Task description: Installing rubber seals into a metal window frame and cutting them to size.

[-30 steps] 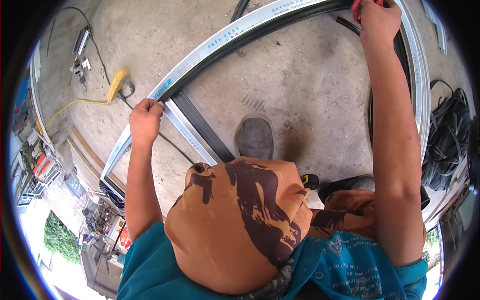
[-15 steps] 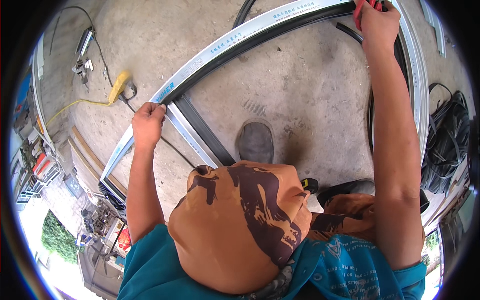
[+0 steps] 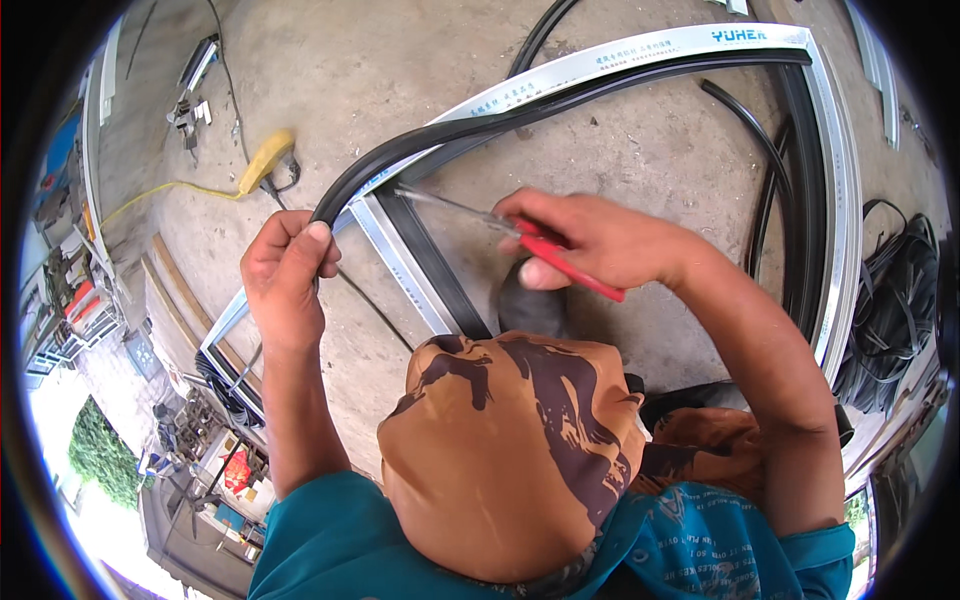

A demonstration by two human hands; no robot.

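My left hand (image 3: 284, 268) pinches a black rubber seal strip (image 3: 420, 138) between thumb and fingers. From there the strip bows up off the white window frame (image 3: 590, 65), then runs along the frame's far bar toward the right corner. My right hand (image 3: 605, 238) grips red-handled scissors (image 3: 572, 268), their blades directed left, toward the frame bar near the left hand. The blade tips look close to the joint where a silver and black crossbar (image 3: 410, 250) meets the far bar. Whether the blades are parted is too blurred to tell.
A loose black strip (image 3: 750, 120) curls inside the frame at right. Beyond the frame, coiled black strips (image 3: 895, 300) lie on the right. On the left are a yellow tool (image 3: 267, 160) with a cord and wooden slats (image 3: 185, 290). My shoe (image 3: 530, 305) stands inside the frame.
My right hand has swung from the far right corner to the middle, bringing the scissors along. My left hand now lifts the black strip away from the frame bar.
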